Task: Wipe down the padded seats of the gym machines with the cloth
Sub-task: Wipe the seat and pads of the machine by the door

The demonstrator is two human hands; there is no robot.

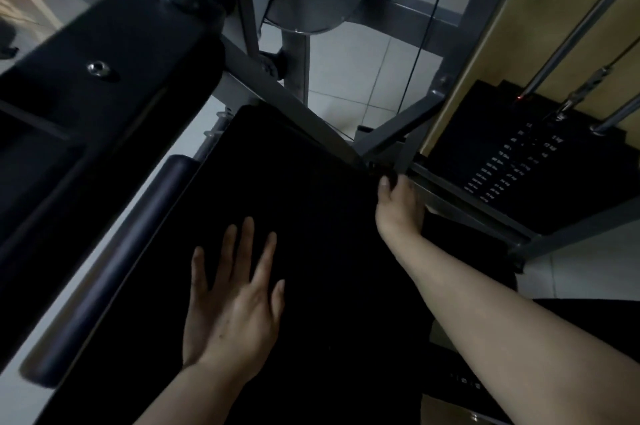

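Head view: left hand (232, 307) flat, fingers spread, on black padded seat (311, 217). Right hand (398, 206) at far seat edge, grip unclear. Cloth indistinguishable. Step: wiping; next likely sweep.

Black padded seat (311, 199) on grey frame (277, 92) — left hand (232, 307) flat on it; pale tiled floor (360, 75) beneath

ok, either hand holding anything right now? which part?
Left hand lies flat with straight fingers over the black seat pad, gripping nothing. Right hand curls over the pad's far right edge. No cloth visible.
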